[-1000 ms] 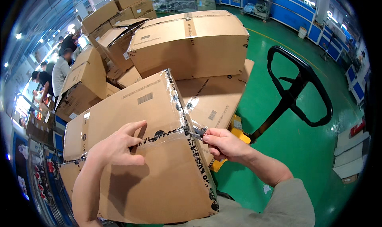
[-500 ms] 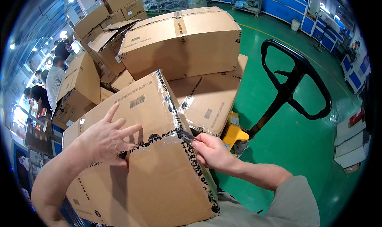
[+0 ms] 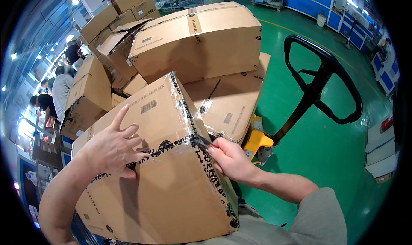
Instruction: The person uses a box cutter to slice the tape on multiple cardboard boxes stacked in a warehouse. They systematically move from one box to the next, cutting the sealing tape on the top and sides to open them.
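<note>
A large cardboard box (image 3: 159, 193) stands tilted right in front of me, with clear tape (image 3: 184, 112) printed in black along its edges. My left hand (image 3: 116, 144) is open over the taped seam, index finger stretched out, fingers spread, thumb by the seam. At the box's right corner my right hand (image 3: 231, 158) is closed on a dark narrow tool (image 3: 200, 143), whose tip meets the taped edge. Its handle is hidden in my fist, so its exact kind is unclear.
Behind lie another box (image 3: 231, 103) and a long taped box (image 3: 197, 60). More cartons (image 3: 92, 84) are piled at the left. A pallet jack's black handle (image 3: 315, 86) rises at the right above its yellow base (image 3: 256, 144). People (image 3: 62, 88) work at the far left.
My right hand and the dark tool have shifted slightly at the box corner. The left hand's middle fingers have curled a little while the index finger stays stretched. The view has shifted slightly.
</note>
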